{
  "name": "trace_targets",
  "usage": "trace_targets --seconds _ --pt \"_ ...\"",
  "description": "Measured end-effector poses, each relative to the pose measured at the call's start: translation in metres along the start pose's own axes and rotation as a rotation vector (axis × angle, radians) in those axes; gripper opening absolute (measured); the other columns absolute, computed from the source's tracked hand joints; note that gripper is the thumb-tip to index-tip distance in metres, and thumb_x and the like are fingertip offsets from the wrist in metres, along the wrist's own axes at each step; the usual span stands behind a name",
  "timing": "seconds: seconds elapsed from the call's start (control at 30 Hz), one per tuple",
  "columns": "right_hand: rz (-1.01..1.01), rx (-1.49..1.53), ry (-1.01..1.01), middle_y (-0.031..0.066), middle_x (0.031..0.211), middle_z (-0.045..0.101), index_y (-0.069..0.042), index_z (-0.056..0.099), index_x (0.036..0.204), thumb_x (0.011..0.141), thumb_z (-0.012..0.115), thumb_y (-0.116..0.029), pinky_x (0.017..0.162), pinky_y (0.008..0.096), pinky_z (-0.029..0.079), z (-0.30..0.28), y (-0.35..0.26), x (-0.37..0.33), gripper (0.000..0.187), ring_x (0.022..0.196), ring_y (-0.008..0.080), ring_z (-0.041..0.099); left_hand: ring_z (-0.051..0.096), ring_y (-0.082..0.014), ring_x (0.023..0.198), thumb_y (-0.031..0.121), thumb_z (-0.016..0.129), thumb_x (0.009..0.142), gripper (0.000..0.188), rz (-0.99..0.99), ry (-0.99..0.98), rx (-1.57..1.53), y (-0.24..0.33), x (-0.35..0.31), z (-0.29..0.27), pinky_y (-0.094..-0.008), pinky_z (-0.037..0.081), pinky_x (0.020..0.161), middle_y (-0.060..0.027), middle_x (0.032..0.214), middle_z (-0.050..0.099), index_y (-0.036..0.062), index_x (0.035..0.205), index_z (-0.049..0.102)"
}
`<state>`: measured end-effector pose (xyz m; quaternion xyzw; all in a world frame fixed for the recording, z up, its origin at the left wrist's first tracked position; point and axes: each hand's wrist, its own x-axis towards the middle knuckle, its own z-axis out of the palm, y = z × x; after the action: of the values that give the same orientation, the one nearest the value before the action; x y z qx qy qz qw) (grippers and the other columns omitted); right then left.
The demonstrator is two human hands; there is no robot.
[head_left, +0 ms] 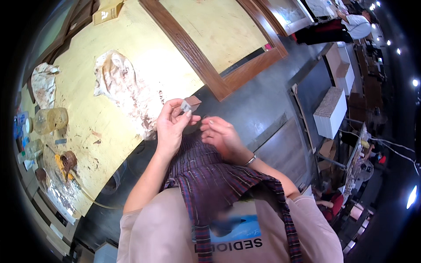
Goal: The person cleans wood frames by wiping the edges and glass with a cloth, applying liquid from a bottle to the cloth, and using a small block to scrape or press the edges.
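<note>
In front of my apron, my left hand (170, 123) grips a small block (191, 103) with a reddish-brown face and a pale grey side bearing print. It looks like a piece of folded sandpaper, though I cannot tell for sure. Thumb and fingers pinch it near the table's edge. Just to the right, my right hand (220, 135) is closed, with its fingers curled toward the left fingertips. Whatever it may hold is too small or hidden to make out. A bracelet (250, 159) circles the right wrist. Below both hands hangs a dark striped apron (206, 175).
A stained yellow table (105, 149) carries a crumpled cloth (115, 72), a plastic jar (51, 120) and a brown-coated brush (68, 163). A brown wooden frame (188, 48) lies across its far right. Stacked panels (330, 113) stand rightward; another person (357, 27) is at the far right.
</note>
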<state>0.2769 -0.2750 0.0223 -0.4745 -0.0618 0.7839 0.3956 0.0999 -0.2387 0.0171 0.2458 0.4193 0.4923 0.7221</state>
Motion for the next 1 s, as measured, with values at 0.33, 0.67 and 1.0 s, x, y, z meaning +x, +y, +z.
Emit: trace_targets --seconds 0.33,0.67,1.0 --pt "-0.043 0.064 0.395 0.0045 0.087 0.062 -0.005 0.058 0.1 0.096 0.055 -0.016 0.077 0.0328 0.052 -0.087 0.008 -0.059 0.012 0.077 0.0165 0.061 0.063 -0.0138 0.093 -0.004 0.067 0.083 0.028 0.204 -0.008 0.33 -0.021 0.036 0.014 -0.0275 0.052 0.085 -0.0076 0.107 0.063 -0.0004 0.11 0.059" --pt "-0.075 -0.013 0.34 0.0061 0.086 0.062 -0.003 0.057 0.099 0.096 0.055 -0.014 0.072 0.0313 0.053 -0.099 -0.008 -0.046 0.012 0.076 0.0172 0.061 0.06 -0.0332 0.085 -0.005 0.071 0.07 0.032 0.796 0.033 1.059 -0.025 0.047 0.037 -0.0386 0.051 0.073 -0.0171 0.097 0.058 -0.0022 0.099 0.057" --pt "-0.052 -0.059 0.336 0.007 0.087 0.062 -0.002 0.057 0.1 0.096 0.055 -0.014 0.071 0.0308 0.053 -0.109 -0.019 -0.041 0.013 0.075 0.0174 0.062 0.059 -0.0313 0.081 -0.003 0.073 0.072 0.031 0.821 0.099 1.015 -0.031 0.046 0.045 -0.0357 0.05 0.074 -0.0159 0.09 0.058 -0.0017 0.099 0.057"
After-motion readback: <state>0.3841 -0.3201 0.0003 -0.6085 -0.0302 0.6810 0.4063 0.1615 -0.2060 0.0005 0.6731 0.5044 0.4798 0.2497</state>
